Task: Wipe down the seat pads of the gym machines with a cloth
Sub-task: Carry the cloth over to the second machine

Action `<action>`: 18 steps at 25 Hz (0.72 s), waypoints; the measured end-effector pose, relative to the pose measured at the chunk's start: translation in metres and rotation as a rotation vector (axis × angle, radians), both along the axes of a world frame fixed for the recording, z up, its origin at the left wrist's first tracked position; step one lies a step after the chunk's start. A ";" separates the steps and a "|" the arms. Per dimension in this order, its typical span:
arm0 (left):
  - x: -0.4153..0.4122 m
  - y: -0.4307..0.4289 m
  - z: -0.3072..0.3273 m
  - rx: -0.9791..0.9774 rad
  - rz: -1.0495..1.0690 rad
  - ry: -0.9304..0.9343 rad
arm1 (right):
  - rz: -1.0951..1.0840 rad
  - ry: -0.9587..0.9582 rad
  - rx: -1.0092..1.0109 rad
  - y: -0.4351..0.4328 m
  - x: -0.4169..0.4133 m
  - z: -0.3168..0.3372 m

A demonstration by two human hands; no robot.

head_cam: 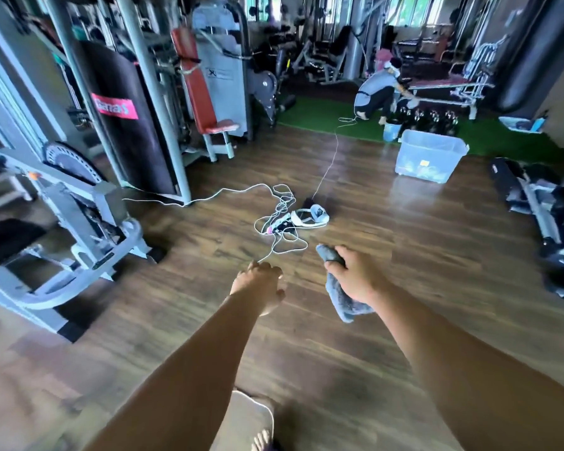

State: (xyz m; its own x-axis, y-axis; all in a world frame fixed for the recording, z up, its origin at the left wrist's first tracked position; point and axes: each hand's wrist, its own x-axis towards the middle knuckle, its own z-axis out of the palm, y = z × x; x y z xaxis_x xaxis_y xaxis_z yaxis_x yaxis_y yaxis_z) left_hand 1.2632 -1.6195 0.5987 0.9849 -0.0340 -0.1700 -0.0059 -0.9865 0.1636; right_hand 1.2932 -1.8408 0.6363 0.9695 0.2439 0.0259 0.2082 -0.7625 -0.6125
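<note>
My right hand (355,275) is shut on a grey-blue cloth (342,301), which hangs below my fist over the wooden floor. My left hand (261,284) is held out beside it with loosely curled fingers and nothing in it. A gym machine with a red-orange seat pad (220,126) and a matching upright back pad (194,83) stands ahead at the left, well out of reach. Both hands are in mid-air, apart from any machine.
A tangle of white cables with a power strip and a headset (310,218) lies on the floor just ahead. A black punching bag (124,125) and a grey machine frame (88,236) stand left. A clear plastic bin (428,156) and a crouching person (376,92) are ahead right.
</note>
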 end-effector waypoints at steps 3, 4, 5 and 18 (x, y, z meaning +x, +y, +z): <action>0.098 0.044 0.000 0.010 0.015 0.021 | -0.004 0.022 0.019 0.041 0.101 -0.004; 0.130 0.058 0.004 0.021 0.016 0.018 | -0.009 0.031 0.021 0.056 0.133 -0.003; 0.162 0.072 0.008 0.034 0.018 0.021 | -0.009 0.038 0.036 0.069 0.165 -0.002; 0.539 0.199 0.027 0.030 0.202 0.002 | 0.134 0.047 0.003 0.201 0.582 0.000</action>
